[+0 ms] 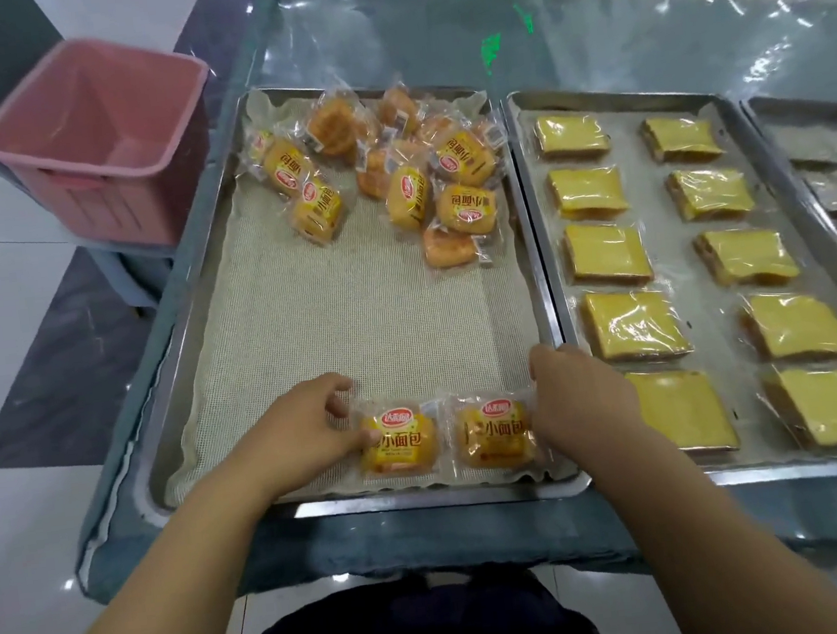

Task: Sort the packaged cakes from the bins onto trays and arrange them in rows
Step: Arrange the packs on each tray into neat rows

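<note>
Two packaged small cakes lie side by side at the near edge of the left metal tray (188, 310), which is lined with a beige mesh mat. My left hand (299, 432) pinches the left cake (398, 440) at its left edge. The right cake (493, 433) is held at its right edge by my right hand (577, 398). A loose pile of several more packaged cakes (406, 173) lies at the far end of the same tray.
A second tray (542, 231) to the right holds yellow square cakes in two rows. A third tray (797, 111) with grey packets shows at the far right. An empty pink bin (92, 134) stands on a stool left of the table.
</note>
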